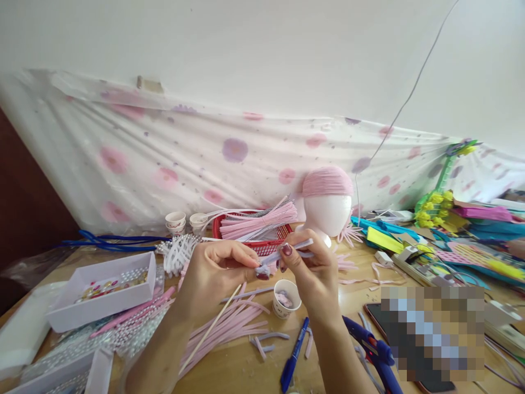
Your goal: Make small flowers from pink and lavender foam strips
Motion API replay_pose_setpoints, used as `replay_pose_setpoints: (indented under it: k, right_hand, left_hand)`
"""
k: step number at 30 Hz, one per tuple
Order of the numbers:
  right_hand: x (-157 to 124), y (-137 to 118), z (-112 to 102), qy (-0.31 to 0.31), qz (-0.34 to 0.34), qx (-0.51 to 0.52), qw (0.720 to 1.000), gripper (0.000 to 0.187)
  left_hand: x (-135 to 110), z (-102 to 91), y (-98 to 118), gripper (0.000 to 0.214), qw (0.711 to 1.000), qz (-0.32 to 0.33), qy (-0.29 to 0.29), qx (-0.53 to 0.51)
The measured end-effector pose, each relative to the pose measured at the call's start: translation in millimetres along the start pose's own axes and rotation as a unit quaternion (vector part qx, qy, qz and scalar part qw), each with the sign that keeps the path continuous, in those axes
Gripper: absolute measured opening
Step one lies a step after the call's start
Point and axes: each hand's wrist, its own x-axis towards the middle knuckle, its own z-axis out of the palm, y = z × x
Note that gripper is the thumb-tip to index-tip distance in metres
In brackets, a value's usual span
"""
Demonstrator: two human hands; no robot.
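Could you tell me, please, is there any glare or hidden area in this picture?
Head view: coarse square blocks hide detail over much of the phone; head view: a pale sheen lies on the table, right of the paper cup.

No wording, brand or number is legible. The paper cup (286,313) between and below the left hand (219,269) and right hand (312,271) bears printed marks too small to read, as do the stacked cups (176,224) beyond the left hand. Right of the right hand, the phone (376,314) is largely pixelated, so its screen is unreadable.
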Motion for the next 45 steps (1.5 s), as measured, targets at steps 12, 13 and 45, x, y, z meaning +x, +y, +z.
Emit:
replay_pose_setpoints:
  k: [12, 13, 45]
  right_hand:
    - [13, 6, 3, 0.054, 0.097, -0.017, 0.994, 0.036]
    - [12, 6, 3, 0.059, 0.083, -0.045, 0.994, 0.030]
    - [3, 18, 4, -0.101, 0.042, 0.033, 0.993, 0.044]
  left_hand:
    - [8, 2.9, -6, 0.008, 0.999, -0.019, 0.051, 0.002]
    - [8, 4.2, -7, 0.007, 0.997, -0.003, 0.077, 0.017]
    - [1, 1.2, -7, 0.010, 0.950, 0.206, -0.025, 0.234]
